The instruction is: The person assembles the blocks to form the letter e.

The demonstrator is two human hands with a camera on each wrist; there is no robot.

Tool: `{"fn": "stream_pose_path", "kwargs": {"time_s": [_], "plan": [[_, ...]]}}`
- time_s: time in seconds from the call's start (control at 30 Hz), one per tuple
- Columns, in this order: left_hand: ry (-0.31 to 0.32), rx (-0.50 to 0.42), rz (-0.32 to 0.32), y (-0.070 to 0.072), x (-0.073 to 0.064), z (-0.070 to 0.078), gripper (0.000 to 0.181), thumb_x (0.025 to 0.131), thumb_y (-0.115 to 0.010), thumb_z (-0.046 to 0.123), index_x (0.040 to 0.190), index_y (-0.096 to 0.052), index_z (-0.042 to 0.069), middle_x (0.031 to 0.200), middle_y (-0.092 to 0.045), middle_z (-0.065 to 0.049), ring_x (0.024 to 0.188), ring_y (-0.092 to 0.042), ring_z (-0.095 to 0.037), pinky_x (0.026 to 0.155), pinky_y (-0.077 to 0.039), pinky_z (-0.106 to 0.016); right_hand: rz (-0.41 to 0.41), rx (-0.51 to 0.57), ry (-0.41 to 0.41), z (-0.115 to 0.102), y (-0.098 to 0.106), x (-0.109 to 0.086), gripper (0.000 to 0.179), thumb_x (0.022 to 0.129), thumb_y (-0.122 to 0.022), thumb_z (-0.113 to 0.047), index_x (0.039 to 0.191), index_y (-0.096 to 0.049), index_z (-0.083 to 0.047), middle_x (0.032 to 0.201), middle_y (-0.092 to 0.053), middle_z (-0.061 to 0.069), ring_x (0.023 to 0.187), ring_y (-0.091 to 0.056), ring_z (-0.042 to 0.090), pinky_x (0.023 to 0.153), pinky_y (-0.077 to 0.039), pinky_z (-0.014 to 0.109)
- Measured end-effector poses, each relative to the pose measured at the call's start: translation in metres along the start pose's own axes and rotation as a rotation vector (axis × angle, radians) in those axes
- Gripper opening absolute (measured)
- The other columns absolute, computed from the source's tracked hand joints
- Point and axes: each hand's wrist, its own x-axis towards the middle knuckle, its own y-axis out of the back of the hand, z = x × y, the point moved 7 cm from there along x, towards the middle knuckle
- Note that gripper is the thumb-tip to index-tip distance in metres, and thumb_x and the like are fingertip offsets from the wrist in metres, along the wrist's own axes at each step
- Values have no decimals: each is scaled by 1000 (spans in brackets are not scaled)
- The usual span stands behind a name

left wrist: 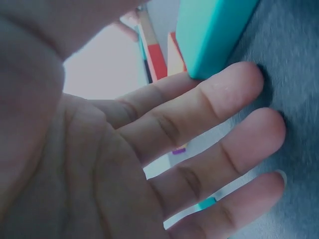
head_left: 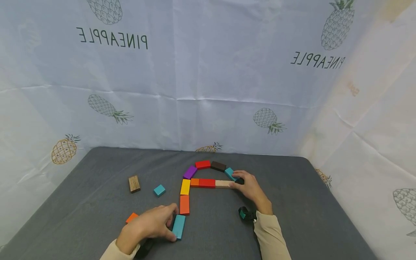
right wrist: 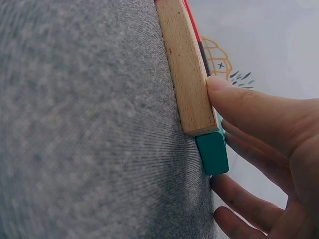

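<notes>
My left hand (head_left: 151,222) holds a teal block (head_left: 178,226) between thumb and fingers. In the left wrist view, the index finger meets one end of this teal block (left wrist: 207,37); the other fingers reach past it. My right hand (head_left: 248,186) is at the right end of a block outline. Its thumb touches a pale wooden block (right wrist: 187,69), while its fingers curve round the far side of a slanted teal block (right wrist: 213,154). In the head view, that slanted teal block (head_left: 230,174) is partly hidden by the fingers.
The outline includes orange-red (head_left: 184,205), yellow (head_left: 185,187), purple (head_left: 190,172), red (head_left: 203,164) and dark brown (head_left: 218,166) blocks. A red block (head_left: 207,183) lies in the crossbar. Loose on the left are a brown wooden block (head_left: 134,184), small teal block (head_left: 159,190) and orange block (head_left: 131,217).
</notes>
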Motion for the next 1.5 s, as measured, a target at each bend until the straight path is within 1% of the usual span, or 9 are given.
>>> {"fn": "stream_pose_path", "kwargs": {"time_s": [0.23,0.33,0.43,0.57,0.67,0.73,0.93,1.2,1.5], "plan": [[93,32,15,1,0,1,49,71,-90,24,107,-56,18,81,-57,1,70,-52,-17,63,-43,-35,1,1,-6,-1,1,1,43,88,-76,-22,125,-68,-2,139,-58,17,134,-49,40,110,-38,59],[106,74,11,-4,7,-8,51,70,-90,30,107,-56,19,81,-57,3,70,-53,-16,63,-45,-36,2,2,-6,-1,1,1,43,88,-76,-22,125,-68,-3,139,-58,16,134,-49,40,110,-38,59],[73,111,-5,-20,29,-35,60,67,-88,51,109,-54,26,81,-57,8,69,-54,-12,61,-45,-34,3,3,-1,-1,1,0,42,88,-76,-22,125,-68,-3,138,-59,16,134,-49,40,110,-39,58],[60,127,14,-21,27,-25,60,66,-87,54,108,-55,26,78,-56,7,67,-53,-11,59,-43,-31,2,7,6,-2,1,0,42,88,-75,-22,125,-68,-2,138,-59,17,133,-49,41,110,-39,59],[71,126,46,-11,8,7,54,70,-88,42,106,-56,18,77,-54,3,67,-51,-14,59,-41,-32,1,8,6,-1,1,-1,42,89,-75,-22,125,-67,-2,139,-58,17,134,-49,41,110,-39,59],[51,130,61,-11,6,12,53,71,-88,42,105,-56,15,76,-53,2,66,-50,-15,58,-39,-32,0,7,5,-1,1,-1,42,89,-75,-22,125,-67,-2,139,-58,17,134,-49,41,110,-38,59],[28,167,88,-12,6,15,55,73,-86,45,104,-53,13,75,-53,3,66,-48,-13,58,-40,-31,-4,4,-8,-1,0,-1,43,89,-75,-22,126,-67,-3,139,-58,16,135,-48,40,111,-38,59],[71,177,77,-14,9,15,62,74,-84,48,114,-55,10,88,-61,0,74,-52,-14,69,-51,-41,-5,3,-13,0,-1,-1,43,88,-75,-22,125,-67,-3,139,-58,16,134,-49,40,111,-38,59],[81,185,82,-14,9,15,65,74,-84,49,117,-55,9,91,-65,-1,75,-56,-14,71,-53,-43,2,-1,-4,0,-1,0,42,88,-75,-22,125,-68,-3,138,-59,16,134,-49,40,110,-38,58]]}}
